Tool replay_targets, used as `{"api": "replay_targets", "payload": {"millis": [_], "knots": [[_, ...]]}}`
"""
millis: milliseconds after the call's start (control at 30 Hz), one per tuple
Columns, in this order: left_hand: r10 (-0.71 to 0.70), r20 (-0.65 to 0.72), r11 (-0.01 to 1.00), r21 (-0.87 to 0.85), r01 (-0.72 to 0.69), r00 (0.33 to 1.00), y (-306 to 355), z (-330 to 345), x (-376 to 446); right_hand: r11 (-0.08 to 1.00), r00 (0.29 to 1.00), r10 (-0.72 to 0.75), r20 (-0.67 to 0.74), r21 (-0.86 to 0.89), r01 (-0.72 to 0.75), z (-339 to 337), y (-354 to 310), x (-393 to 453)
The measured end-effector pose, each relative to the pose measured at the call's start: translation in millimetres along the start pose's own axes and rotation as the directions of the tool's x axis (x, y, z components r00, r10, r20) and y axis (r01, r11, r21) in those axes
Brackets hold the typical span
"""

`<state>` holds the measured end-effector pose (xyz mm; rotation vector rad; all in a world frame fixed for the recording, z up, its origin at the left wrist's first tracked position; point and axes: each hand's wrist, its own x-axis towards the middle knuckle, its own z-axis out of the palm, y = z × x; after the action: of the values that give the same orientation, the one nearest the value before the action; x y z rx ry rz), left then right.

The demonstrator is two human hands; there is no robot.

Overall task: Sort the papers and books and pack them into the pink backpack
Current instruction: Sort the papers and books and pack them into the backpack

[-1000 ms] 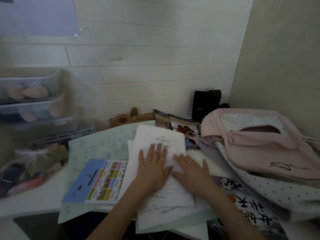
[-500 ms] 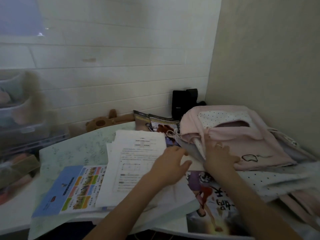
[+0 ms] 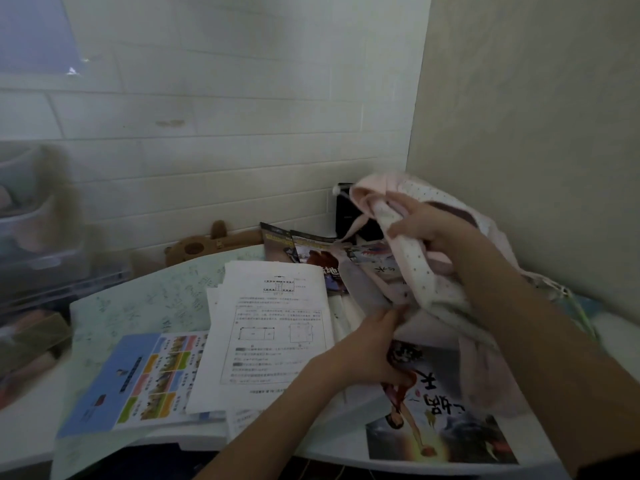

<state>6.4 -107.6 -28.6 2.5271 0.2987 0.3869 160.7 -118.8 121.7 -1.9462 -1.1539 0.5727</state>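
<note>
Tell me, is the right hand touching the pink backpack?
Touching. The head view shows the right hand with its fingers curled round a fold of the pink backpack, lifting it off the desk.

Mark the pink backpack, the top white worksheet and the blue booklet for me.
pink backpack (image 3: 426,271): head view, on its dotted fabric below the right hand.
white worksheet (image 3: 273,327): head view, middle of the printed page.
blue booklet (image 3: 138,379): head view, on its cover, left of the worksheet.
</note>
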Motion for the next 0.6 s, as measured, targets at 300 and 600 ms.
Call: {"api": "replay_targets", "payload": {"millis": [300, 600], "knots": [[-0.317, -0.669, 0.948, -0.221, 0.228, 0.673, -7, -20, 4, 0.922, 0.985, -0.131, -0.116, 0.352, 0.164, 19, -23, 8], [-0.246, 0.009, 0.513, -0.847, 0.138, 0.969, 69, -9, -35, 0.864, 0.97, -0.104, -0.22, 0.463, 0.197, 36, -16, 25]]}}
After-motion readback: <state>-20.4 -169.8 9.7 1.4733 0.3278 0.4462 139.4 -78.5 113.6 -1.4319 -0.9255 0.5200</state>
